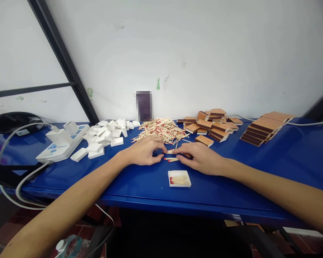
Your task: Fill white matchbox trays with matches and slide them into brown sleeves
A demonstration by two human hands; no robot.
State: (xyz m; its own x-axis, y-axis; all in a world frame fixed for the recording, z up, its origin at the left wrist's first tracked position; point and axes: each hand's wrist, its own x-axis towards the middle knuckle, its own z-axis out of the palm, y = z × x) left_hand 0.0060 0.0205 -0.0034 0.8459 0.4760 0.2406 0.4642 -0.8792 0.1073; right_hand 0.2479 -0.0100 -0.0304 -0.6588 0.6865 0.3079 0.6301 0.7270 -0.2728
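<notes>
My left hand (148, 150) rests at the blue table, thumb and index finger apart, their tips beside the red heads of a few loose matches (170, 152). From the other side my right hand (203, 157) has its thumb and index fingertips at the plain ends of these matches. Just below them lie a few more matches (171, 159) in a row. Nearer to me is a white matchbox tray (179, 186) with several matches in it, heads to the left. Behind my hands rises a big heap of matches (163, 130).
White matchbox trays (116, 142) are piled left of the heap, beside a power strip (61, 145) with plugs and cables. Brown matchbox sleeves (204, 124) lie heaped to the right, with stacked ones (266, 125) farther right. The table's front edge (164, 204) runs close to me.
</notes>
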